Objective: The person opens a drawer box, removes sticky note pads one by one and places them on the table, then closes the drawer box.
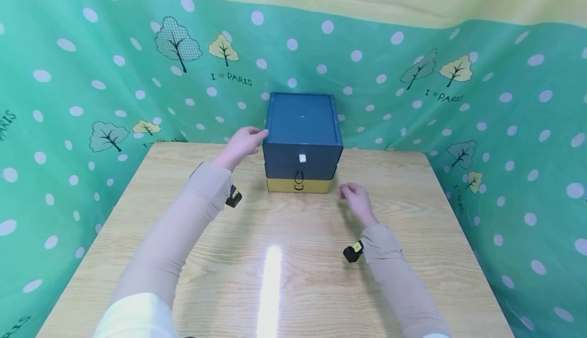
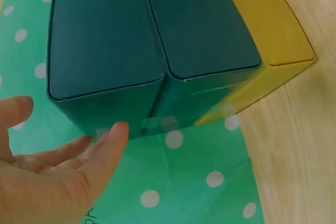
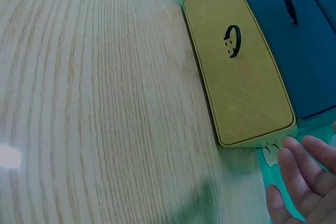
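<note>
A stack of three drawer boxes stands at the back of the table: a blue top box (image 1: 302, 119) with a white pull tab (image 1: 302, 158), a blue middle box (image 2: 210, 30) with a dark loop, and a yellow bottom box (image 3: 241, 72) with a black loop handle (image 3: 234, 41). My left hand (image 1: 245, 144) is at the left side of the top box, fingertips right by its edge, fingers relaxed and holding nothing. My right hand (image 1: 357, 201) hovers just right of the yellow box, fingers loosely bent around nothing. In the right wrist view its fingertips (image 3: 290, 158) are near the yellow box's corner.
The light wooden table (image 1: 312, 256) spreads in front of the stack, with a bright light reflection (image 1: 270, 287) on it. A green dotted curtain (image 1: 293, 62) hangs behind and at both sides. Black wrist cameras (image 1: 353, 251) are strapped on both sleeves.
</note>
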Demonstrator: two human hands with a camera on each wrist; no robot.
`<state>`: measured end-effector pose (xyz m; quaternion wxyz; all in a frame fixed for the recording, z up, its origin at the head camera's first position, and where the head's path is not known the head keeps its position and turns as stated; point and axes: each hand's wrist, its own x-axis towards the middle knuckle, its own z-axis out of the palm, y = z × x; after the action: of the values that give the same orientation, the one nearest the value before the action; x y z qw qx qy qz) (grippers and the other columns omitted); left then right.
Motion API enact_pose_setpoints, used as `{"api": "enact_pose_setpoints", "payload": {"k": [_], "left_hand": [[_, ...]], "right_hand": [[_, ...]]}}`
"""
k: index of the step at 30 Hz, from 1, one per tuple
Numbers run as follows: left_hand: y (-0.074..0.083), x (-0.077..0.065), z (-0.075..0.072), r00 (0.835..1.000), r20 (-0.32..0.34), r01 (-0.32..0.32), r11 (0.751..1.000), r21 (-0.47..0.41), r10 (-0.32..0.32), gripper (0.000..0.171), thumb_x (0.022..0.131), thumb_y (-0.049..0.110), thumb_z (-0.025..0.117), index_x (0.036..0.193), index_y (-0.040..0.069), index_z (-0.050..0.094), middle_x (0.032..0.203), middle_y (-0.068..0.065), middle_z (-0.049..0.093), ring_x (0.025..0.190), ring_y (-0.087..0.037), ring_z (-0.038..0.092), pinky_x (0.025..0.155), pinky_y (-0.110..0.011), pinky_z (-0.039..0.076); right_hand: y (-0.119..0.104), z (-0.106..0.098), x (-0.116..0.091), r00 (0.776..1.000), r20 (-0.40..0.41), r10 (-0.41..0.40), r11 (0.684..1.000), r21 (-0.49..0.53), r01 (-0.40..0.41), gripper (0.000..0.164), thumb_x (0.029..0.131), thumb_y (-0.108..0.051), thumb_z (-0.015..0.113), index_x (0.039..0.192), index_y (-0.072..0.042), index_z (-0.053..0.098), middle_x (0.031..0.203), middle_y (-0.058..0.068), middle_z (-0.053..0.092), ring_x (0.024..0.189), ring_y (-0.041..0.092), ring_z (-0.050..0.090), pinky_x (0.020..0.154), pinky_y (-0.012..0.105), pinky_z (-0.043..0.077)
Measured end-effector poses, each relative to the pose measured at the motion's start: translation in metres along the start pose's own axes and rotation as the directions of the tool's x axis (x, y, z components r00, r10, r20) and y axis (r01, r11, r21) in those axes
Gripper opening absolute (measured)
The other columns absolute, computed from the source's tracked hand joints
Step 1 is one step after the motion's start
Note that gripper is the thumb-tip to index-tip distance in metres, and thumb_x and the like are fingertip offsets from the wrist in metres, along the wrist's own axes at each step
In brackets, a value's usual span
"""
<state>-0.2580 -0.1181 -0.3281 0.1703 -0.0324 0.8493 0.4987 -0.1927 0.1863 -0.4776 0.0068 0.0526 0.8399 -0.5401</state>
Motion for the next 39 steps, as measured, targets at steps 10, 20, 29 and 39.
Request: {"api": "enact_pose_setpoints", "payload": {"k": [10, 20, 29, 39], "left_hand": [[0.010, 0.016, 0.008, 0.999, -0.050, -0.012, 0.991, 0.130, 0.019, 0.051, 0.101, 0.035, 0.044, 0.135, -0.002, 0.045, 0.126, -0.016, 0.054, 0.113, -0.026, 0.054, 0.094, -0.038, 0.051], [0.014, 0.020, 0.007, 0.995, -0.090, -0.028, 0.980, 0.198, 0.047, 0.032, 0.100, 0.022, 0.046, 0.118, -0.003, 0.054, 0.108, -0.015, 0.054, 0.098, -0.025, 0.056, 0.087, -0.038, 0.053], [0.018, 0.023, 0.008, 0.990, -0.137, -0.001, 0.987, 0.162, 0.024, 0.026, 0.098, 0.019, 0.050, 0.075, 0.009, 0.040, 0.073, -0.003, 0.039, 0.070, -0.019, 0.048, 0.071, -0.033, 0.053], [0.013, 0.030, 0.001, 0.995, -0.050, 0.077, 0.980, -0.186, -0.087, 0.036, 0.094, 0.015, 0.059, 0.125, 0.001, 0.048, 0.131, -0.015, 0.049, 0.122, -0.031, 0.050, 0.099, -0.044, 0.050]], "right_hand": [[0.000, 0.006, 0.001, 0.999, 0.043, 0.025, 0.999, -0.034, -0.023, 0.031, 0.097, -0.014, 0.043, 0.102, 0.010, 0.062, 0.098, 0.023, 0.065, 0.093, 0.029, 0.060, 0.087, 0.036, 0.050], [-0.008, 0.005, 0.004, 0.994, 0.112, 0.005, 0.998, -0.064, 0.003, 0.032, 0.097, -0.016, 0.043, 0.102, 0.010, 0.062, 0.100, 0.024, 0.064, 0.093, 0.029, 0.061, 0.087, 0.037, 0.051], [-0.024, -0.002, 0.006, 0.981, 0.193, 0.021, 1.000, 0.009, -0.023, 0.034, 0.099, -0.015, 0.041, 0.109, 0.013, 0.058, 0.101, 0.024, 0.064, 0.099, 0.037, 0.061, 0.093, 0.039, 0.052], [-0.052, -0.007, 0.007, 0.919, 0.393, 0.014, 0.987, 0.142, -0.076, 0.043, 0.103, -0.022, 0.035, 0.125, 0.013, 0.048, 0.118, 0.027, 0.058, 0.103, 0.028, 0.061, 0.103, 0.042, 0.047]]}}
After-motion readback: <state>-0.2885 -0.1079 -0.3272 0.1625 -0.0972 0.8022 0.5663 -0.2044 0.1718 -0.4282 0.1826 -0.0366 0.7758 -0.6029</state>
